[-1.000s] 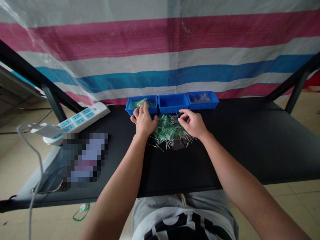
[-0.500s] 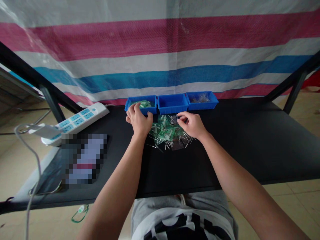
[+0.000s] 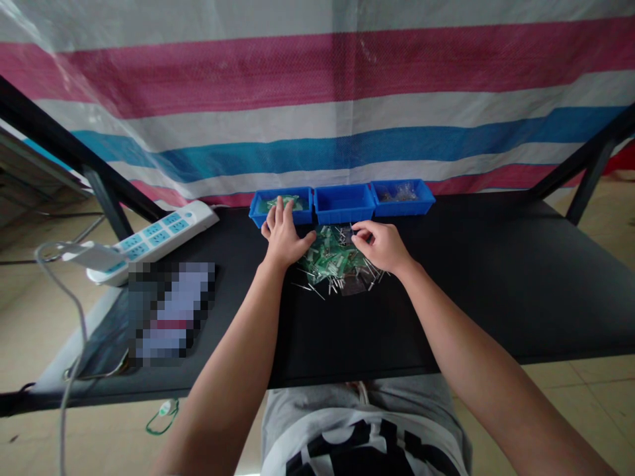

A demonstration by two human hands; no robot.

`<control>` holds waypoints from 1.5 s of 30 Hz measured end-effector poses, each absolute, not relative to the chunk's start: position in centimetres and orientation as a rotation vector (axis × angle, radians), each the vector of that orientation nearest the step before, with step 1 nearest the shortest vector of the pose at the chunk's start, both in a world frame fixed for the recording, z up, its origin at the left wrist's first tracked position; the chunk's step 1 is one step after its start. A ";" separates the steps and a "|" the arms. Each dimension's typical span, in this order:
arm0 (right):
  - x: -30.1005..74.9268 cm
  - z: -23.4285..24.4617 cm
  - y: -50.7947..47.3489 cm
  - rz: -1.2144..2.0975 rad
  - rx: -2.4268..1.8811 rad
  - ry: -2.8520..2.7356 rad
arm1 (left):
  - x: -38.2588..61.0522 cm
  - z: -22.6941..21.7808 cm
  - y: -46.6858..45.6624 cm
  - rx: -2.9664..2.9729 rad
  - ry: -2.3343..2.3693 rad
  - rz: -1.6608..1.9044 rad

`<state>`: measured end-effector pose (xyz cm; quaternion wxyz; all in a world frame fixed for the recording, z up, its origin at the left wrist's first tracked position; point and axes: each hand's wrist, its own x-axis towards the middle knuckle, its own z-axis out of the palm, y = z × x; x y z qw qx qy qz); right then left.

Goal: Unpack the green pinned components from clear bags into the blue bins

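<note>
My left hand point(image 3: 288, 239) is open with its fingers spread, over the near edge of the left blue bin point(image 3: 256, 218), which holds green plastic packets point(image 3: 292, 202). Its thumb reaches toward a heap of green plastic bags point(image 3: 330, 254) mixed with thin metal pins point(image 3: 335, 285). At the heap's right side my right hand point(image 3: 381, 246) is closed in a pinch. Whatever lies between its fingertips is too small to make out. Some pins lie loose at the heap's front and left edge.
A middle blue bin point(image 3: 344, 215) and a right blue bin point(image 3: 404, 208) with small clear pieces stand in the row. On the left are a white power strip point(image 3: 161, 235) with a plugged-in cable and a blurred-out flat object point(image 3: 173, 311). A striped sheet point(image 3: 297, 73) hangs behind the black table point(image 3: 496, 277).
My left hand has moved slightly right and its fingers have spread and straightened away from the left bin's packets. My right hand stays pinched in the same place.
</note>
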<state>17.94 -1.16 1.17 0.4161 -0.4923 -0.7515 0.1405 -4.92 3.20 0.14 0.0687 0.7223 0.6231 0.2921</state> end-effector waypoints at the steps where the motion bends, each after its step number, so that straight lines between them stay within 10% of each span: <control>1: 17.9 1.2 -1.2 0.351 -1.233 -1.891 | -5.0 0.1 3.3 2.176 1.854 0.900; 14: 18.1 1.4 -1.5 0.340 -1.090 -2.188 | -1.9 0.5 1.6 2.524 1.124 0.864; 45: 17.7 1.5 -1.5 0.408 -1.022 -1.678 | -1.0 0.3 1.6 1.797 1.278 1.328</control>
